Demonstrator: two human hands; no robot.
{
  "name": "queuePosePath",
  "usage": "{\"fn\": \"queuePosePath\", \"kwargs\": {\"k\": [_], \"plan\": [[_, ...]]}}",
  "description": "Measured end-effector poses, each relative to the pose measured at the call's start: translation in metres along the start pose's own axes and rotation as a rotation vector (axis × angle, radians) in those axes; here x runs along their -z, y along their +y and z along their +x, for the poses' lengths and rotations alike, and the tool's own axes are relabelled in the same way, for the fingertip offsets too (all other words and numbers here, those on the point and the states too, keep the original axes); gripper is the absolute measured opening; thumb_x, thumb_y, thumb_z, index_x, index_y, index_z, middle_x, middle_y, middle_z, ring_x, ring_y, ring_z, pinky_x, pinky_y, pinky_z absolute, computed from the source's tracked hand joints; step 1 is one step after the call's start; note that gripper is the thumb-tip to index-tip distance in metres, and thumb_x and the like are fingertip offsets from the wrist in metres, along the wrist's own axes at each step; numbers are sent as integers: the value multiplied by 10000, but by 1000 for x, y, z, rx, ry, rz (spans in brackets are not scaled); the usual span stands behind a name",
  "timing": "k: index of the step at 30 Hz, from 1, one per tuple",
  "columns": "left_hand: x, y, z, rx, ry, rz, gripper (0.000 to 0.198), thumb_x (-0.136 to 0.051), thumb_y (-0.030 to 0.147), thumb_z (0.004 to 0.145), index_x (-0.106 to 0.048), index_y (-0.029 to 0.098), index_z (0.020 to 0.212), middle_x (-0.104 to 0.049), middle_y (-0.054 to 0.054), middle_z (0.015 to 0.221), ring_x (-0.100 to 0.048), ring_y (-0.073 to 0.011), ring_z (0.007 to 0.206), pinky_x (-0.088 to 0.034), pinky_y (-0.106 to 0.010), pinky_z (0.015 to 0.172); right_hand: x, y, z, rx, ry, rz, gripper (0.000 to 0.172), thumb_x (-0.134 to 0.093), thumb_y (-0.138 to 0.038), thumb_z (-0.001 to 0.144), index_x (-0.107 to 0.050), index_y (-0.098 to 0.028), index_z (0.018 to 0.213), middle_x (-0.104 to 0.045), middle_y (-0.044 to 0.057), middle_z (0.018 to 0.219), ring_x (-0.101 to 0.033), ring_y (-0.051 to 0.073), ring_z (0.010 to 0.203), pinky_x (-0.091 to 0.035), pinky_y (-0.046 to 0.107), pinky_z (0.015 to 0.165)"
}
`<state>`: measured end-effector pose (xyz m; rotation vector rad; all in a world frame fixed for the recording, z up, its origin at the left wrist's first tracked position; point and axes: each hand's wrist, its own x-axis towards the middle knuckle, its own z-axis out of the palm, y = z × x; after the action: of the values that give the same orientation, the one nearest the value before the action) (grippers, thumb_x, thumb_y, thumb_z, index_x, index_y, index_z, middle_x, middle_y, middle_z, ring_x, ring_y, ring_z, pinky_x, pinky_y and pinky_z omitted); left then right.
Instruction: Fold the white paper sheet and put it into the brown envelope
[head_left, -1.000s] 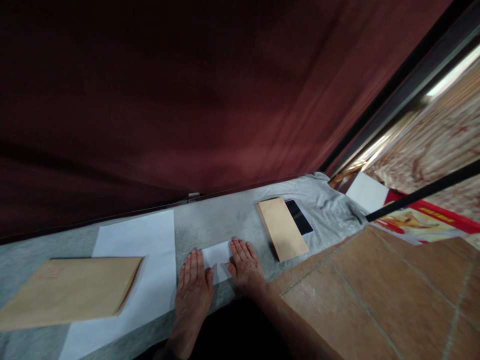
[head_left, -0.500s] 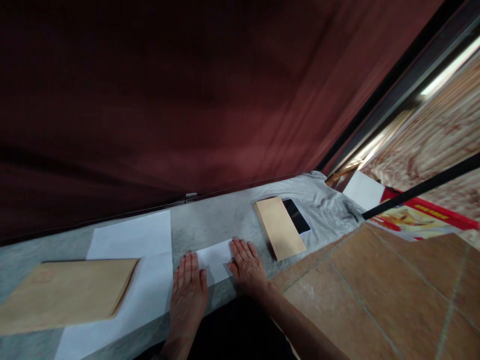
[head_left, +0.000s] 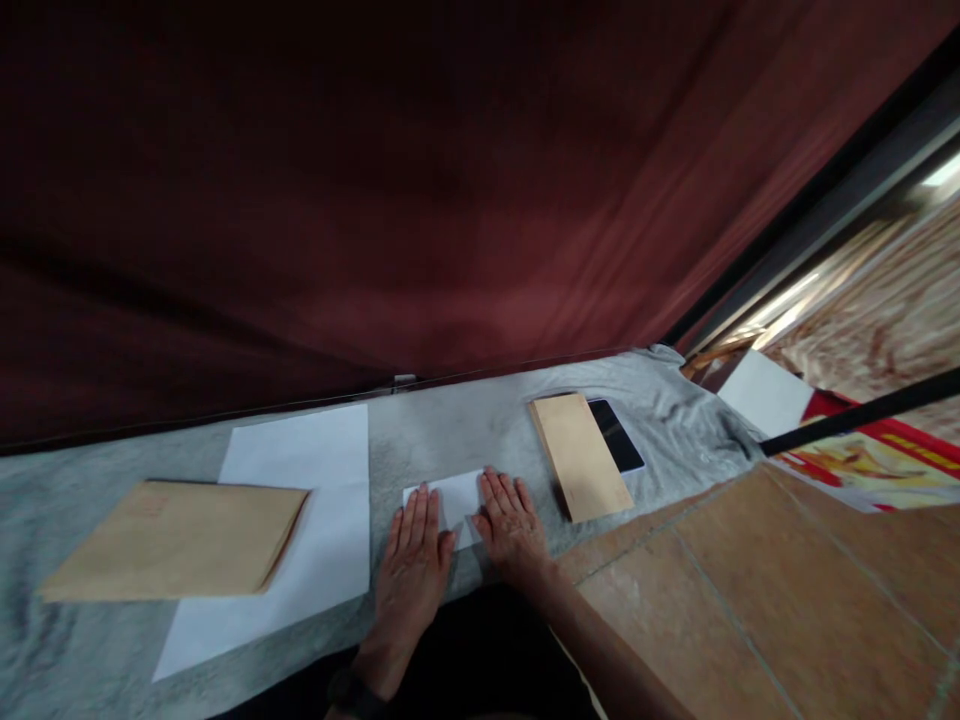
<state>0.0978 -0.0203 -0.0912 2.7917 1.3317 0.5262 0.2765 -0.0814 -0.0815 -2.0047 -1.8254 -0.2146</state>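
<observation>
A small white piece of paper (head_left: 459,502), apparently folded, lies on the grey cloth (head_left: 450,425) in front of me. My left hand (head_left: 416,560) rests flat over its left part, fingers stretched out. On the right end of the same paper lies my right hand (head_left: 512,525), also flat with the fingers extended. The paper's middle shows between the two hands. Left of them are large white sheets (head_left: 330,520), partly covered by a stack of brown envelopes (head_left: 187,540). To the right sits a smaller stack of brown envelopes (head_left: 581,455).
A dark-screened phone (head_left: 616,435) lies partly beneath the right-hand envelopes. A dark red curtain (head_left: 465,200) hangs behind the cloth-covered surface. Brown floor tiles (head_left: 712,590) lie to the right, with a red printed box (head_left: 870,455) beyond a black bar (head_left: 862,408).
My left hand has slid inward over the paper, closer to my right hand. The whole view has shifted, so things appear farther right.
</observation>
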Motion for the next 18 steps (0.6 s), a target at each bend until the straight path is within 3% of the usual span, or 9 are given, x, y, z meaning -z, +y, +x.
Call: {"fn": "queuePosePath", "kwargs": {"k": [8,12,18], "plan": [[7,4,2,20,-45,-4,575,-320,243,996,-373,99,1551,-384,-152,1610,-279,-277,1530,-298,-497,1221,-4,-32,9,66,-112,106,556,-422,-345,1054,-346,-159,1572,-412,85,1598,-380,227,1482,-340,432,1212],[8,3,0,48,-31,-5,585,-323,259,1001,-354,65,1552,-366,-170,1615,-272,-280,1532,-302,-499,1221,-10,-29,5,56,-87,79,567,-446,-375,1049,-365,-150,1563,-421,107,1589,-390,253,1475,-317,464,1213],[7,-3,-8,103,16,-13,597,-310,304,1020,-338,30,1549,-376,-196,1602,-290,-294,1524,-314,-507,1213,-10,-16,1,51,-59,22,621,-417,-369,1052,-267,-112,1597,-428,135,1584,-394,264,1471,-293,452,1215]]}}
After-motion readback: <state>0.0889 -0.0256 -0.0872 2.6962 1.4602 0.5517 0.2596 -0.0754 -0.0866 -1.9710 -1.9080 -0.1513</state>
